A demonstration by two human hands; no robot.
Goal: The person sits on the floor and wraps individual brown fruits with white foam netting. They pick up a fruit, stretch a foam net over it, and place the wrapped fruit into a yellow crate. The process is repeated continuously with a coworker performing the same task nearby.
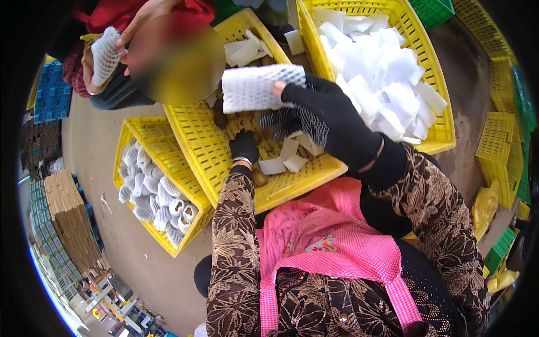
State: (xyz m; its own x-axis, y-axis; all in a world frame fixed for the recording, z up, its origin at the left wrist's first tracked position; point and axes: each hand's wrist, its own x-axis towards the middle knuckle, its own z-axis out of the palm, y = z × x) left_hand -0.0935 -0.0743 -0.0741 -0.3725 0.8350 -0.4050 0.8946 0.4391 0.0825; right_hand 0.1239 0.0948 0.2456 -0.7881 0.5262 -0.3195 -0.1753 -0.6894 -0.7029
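My right hand [337, 120], in a black grip-dotted glove with a bare thumb tip, pinches a flat white foam net sleeve [252, 89] above a yellow plastic crate [189, 139]. Down inside that crate is my left hand [244, 147], also black-gloved. Its fingers point away from me among brown round fruit [260, 179], and whether they grip any is hidden. Loose foam sleeves [271, 165] lie at the crate's near end. To the right, another yellow crate [438, 139] holds a heap of flat white foam sleeves [379, 71].
At left, a yellow crate [162, 248] contains several foam-wrapped pieces [151, 185]. Across from me, a co-worker's hand [141, 21] holds a foam net [105, 57]. Stacked flat cardboard [65, 219] and a blue pallet [52, 92] stand far left; yellow crates [497, 151] stand right.
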